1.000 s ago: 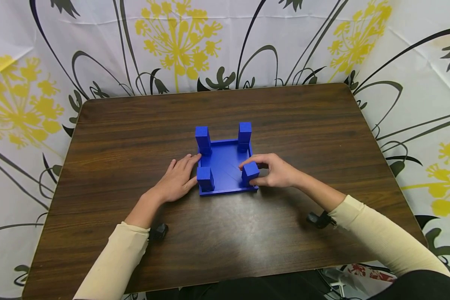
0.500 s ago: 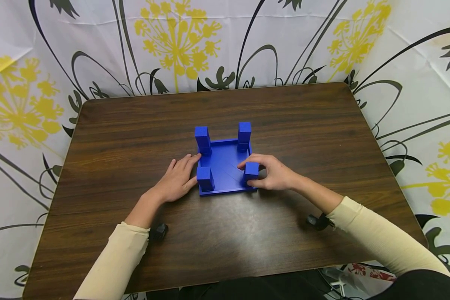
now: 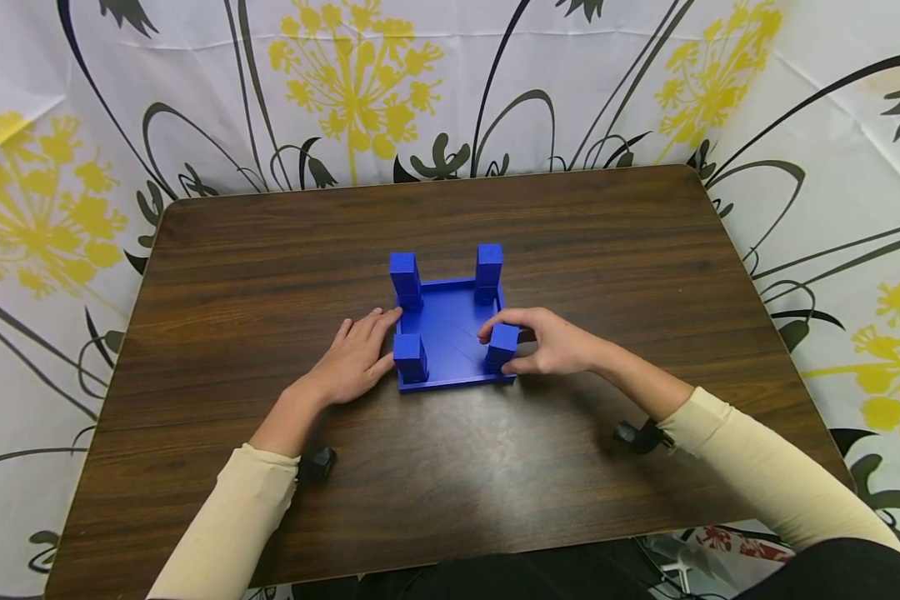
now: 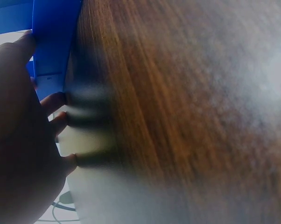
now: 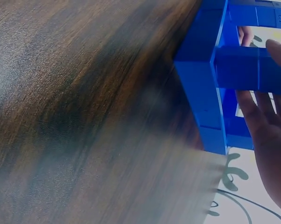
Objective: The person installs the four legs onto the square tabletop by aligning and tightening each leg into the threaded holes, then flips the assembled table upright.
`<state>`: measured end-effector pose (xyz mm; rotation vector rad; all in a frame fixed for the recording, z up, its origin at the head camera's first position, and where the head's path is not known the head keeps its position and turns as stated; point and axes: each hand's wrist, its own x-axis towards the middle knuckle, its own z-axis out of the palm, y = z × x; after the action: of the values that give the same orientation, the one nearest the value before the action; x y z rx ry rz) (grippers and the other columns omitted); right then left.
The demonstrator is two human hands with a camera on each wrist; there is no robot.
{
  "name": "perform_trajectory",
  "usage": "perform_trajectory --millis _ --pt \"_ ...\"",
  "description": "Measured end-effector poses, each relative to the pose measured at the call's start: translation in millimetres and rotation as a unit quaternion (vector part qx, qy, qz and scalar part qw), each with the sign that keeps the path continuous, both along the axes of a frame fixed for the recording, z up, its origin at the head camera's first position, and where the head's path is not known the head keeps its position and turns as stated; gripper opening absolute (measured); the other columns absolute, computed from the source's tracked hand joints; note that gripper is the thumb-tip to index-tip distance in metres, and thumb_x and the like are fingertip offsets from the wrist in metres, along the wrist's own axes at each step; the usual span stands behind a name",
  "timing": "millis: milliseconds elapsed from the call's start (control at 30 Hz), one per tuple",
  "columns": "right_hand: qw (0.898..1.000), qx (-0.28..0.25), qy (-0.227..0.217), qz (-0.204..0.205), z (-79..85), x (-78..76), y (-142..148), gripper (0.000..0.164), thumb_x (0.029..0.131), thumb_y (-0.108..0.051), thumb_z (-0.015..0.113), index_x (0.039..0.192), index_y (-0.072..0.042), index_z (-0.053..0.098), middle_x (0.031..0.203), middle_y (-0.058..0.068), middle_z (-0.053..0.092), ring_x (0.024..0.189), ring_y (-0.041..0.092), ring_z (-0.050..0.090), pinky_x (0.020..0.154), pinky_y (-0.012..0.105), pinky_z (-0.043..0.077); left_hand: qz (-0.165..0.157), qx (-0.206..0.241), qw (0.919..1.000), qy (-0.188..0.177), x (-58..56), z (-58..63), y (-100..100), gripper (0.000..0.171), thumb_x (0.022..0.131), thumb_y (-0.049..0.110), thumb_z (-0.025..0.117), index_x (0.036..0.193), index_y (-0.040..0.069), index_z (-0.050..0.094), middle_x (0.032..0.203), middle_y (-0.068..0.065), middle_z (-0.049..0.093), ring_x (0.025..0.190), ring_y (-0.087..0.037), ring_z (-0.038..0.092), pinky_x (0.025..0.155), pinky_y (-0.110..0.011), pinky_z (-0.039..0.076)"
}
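A blue square tray-like base point(image 3: 450, 337) with a low rim sits on the table, and blue rectangular posts stand up at its corners. My right hand point(image 3: 551, 343) grips the near right post point(image 3: 502, 346) between thumb and fingers; the post leans slightly. In the right wrist view this post point(image 5: 238, 70) rises from the base's corner, with a seam across it. My left hand point(image 3: 352, 354) lies spread at the base's left side, fingertips touching its edge, thumb by the near left post point(image 3: 410, 358). The far left post point(image 3: 406, 279) and far right post point(image 3: 488, 271) stand untouched.
The brown wood-grain table point(image 3: 270, 250) extends around the base. A patterned white cloth point(image 3: 435, 83) hangs behind it and at the sides. Dark cameras are strapped at the left wrist point(image 3: 317, 463) and right wrist point(image 3: 637, 437).
My right hand shifts slightly back and forth with the near right post, whose tilt changes a little. My left hand and the base stay in place.
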<state>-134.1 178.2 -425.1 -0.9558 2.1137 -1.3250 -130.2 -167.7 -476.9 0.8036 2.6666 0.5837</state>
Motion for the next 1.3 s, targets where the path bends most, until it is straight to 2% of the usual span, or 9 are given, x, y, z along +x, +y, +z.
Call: perform_trajectory --millis 233,567,800,900,1133,1300 --pt "0.999 0.013 0.02 -0.041 -4.3 0.8 -2 0.043 0.074 -0.011 0.087 0.11 -0.012 0.063 0.107 0.003 0.063 0.098 0.019 0.059 0.087 0.036 0.053 0.001 0.0 1.0 -0.002 0.3 0.0 0 0.066 0.105 0.042 0.04 0.158 0.018 0.01 0.16 -0.016 0.018 0.149 -0.03 0.01 0.114 -0.061 0.003" --pt "0.991 0.033 0.081 -0.104 -8.7 3.9 -9 0.043 0.068 -0.021 0.092 0.098 -0.014 0.061 0.099 -0.001 0.063 0.094 0.017 0.056 0.074 0.039 0.056 0.001 0.001 1.0 0.0 0.4 -0.3 0 0.066 0.105 0.042 0.04 0.158 0.017 0.011 0.16 -0.016 0.019 0.149 -0.031 0.011 0.114 -0.061 0.003" --pt "0.986 0.025 0.099 -0.133 -10.0 7.5 -14 0.042 0.068 -0.023 0.092 0.092 -0.014 0.059 0.094 -0.002 0.065 0.086 0.014 0.059 0.067 0.036 0.057 0.003 0.0 1.0 -0.001 0.3 0.2 1 0.066 0.105 0.042 0.041 0.158 0.018 0.011 0.16 -0.016 0.019 0.149 -0.031 0.011 0.114 -0.06 0.003" --pt "0.984 0.031 0.11 -0.137 -10.5 8.3 -15 0.043 0.067 -0.024 0.093 0.093 -0.014 0.059 0.095 -0.002 0.066 0.088 0.014 0.061 0.068 0.035 0.056 0.003 0.0 1.0 -0.001 0.3 0.3 0 0.066 0.105 0.042 0.04 0.158 0.018 0.011 0.16 -0.016 0.019 0.149 -0.031 0.01 0.114 -0.061 0.003" --pt "0.981 0.065 0.145 -0.108 -7.4 8.2 -13 0.045 0.071 -0.021 0.089 0.106 -0.009 0.063 0.11 0.0 0.065 0.11 0.018 0.059 0.081 0.037 0.051 0.002 0.001 1.0 -0.005 0.1 2.0 1 0.066 0.105 0.042 0.041 0.158 0.017 0.011 0.16 -0.016 0.018 0.149 -0.031 0.01 0.114 -0.061 0.003" --pt "0.983 0.064 0.142 -0.1 -6.8 8.6 -12 0.04 0.074 -0.015 0.086 0.107 -0.008 0.064 0.11 0.001 0.064 0.109 0.018 0.059 0.08 0.038 0.051 0.003 0.0 1.0 -0.007 0.3 1.8 1 0.066 0.105 0.042 0.041 0.158 0.017 0.011 0.16 -0.017 0.018 0.149 -0.031 0.01 0.114 -0.061 0.003"
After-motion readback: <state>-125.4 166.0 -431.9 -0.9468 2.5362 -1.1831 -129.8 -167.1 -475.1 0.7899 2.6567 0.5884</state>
